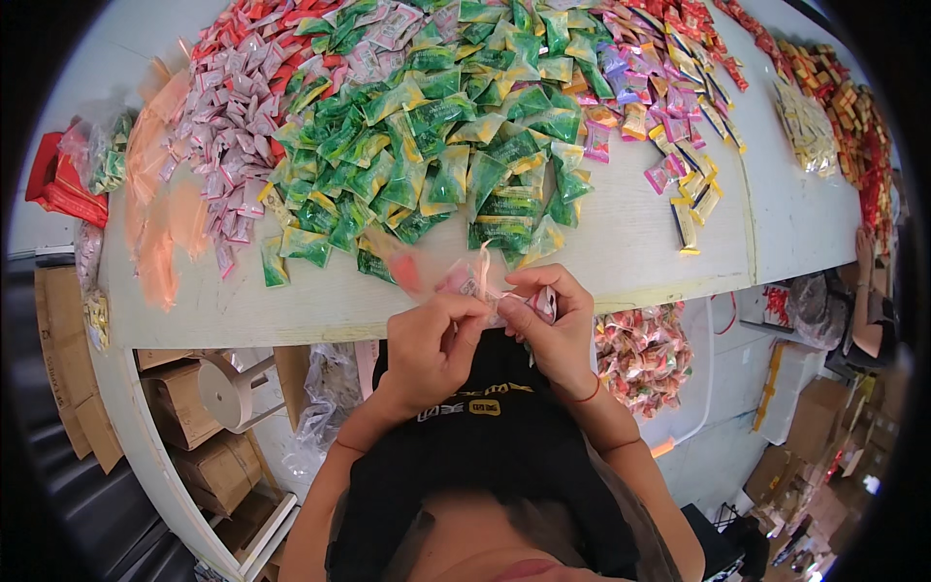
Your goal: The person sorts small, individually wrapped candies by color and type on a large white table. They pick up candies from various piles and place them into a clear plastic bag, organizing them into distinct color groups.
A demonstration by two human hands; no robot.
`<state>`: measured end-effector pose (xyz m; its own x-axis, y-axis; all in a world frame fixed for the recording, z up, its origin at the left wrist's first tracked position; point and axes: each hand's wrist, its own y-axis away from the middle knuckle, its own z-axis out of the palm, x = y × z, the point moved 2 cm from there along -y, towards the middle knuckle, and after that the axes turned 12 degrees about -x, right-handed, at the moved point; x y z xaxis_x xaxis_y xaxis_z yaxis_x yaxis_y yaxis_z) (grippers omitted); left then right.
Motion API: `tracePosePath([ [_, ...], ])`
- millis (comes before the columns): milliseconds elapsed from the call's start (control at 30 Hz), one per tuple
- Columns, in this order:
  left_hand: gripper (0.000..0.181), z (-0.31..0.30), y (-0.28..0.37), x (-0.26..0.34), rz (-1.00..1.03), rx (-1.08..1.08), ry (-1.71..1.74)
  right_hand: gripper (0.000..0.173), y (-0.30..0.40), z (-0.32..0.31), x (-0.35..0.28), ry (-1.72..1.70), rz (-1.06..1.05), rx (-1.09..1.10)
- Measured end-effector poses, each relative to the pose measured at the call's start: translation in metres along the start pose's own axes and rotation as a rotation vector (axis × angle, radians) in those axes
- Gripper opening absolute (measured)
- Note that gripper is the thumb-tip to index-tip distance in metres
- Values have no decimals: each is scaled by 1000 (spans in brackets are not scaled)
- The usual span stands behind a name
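Observation:
Just above the table's front edge, both my hands are on a small sheer peach pouch (465,280) with wrapped pieces in it. My left hand (435,345) pinches the pouch and its thin ribbon between thumb and fingertips. A ribbon end stands up between the two hands. My right hand (556,320) grips the pouch's right side, where a white and pink packet (543,301) shows between thumb and fingers. Left of the pouch, a reddish patch is blurred. Close behind the hands lies a heap of green and yellow sachets (429,156).
Peach mesh pouches (161,233) and pinkish-white packets (236,138) lie on the table (349,313) at left. Yellow-and-navy wrapped bars (694,189) lie at right. Below the edge stand a clear tub (700,364) of filled pouches, a stool (225,393) and cartons (218,469). Another person's arm (865,313) is far right.

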<state>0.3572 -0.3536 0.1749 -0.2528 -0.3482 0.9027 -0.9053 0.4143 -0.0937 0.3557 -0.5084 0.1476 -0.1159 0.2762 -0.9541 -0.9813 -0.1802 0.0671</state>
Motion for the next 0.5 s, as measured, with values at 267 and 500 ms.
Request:
tracePosePath([
  [267, 15, 5, 0, 15, 253, -139, 75, 13, -7, 10, -7, 333, -33, 80],
  [500, 9, -2, -7, 6, 178, 101, -150, 17, -11, -3, 2, 497, -161, 95],
])
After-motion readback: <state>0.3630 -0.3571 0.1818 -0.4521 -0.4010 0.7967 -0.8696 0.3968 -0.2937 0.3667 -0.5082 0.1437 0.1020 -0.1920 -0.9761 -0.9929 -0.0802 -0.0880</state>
